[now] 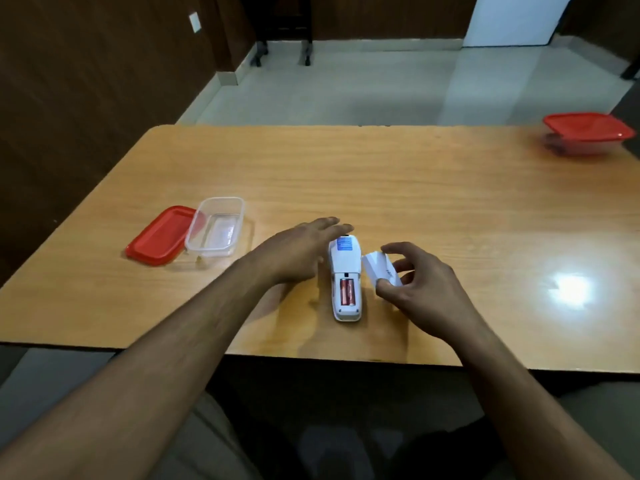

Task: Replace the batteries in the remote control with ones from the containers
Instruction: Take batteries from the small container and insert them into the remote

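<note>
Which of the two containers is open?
The clear container left of the remote; its red lid lies beside it. The far-right container is lidded.

We can't read the blue label [344, 243] on the remote [345, 271], too small. The left hand [301, 251] covers its far tip. The far container [585, 138] is blurred, its contents unclear. Both forearms run off the bottom edge.
</note>
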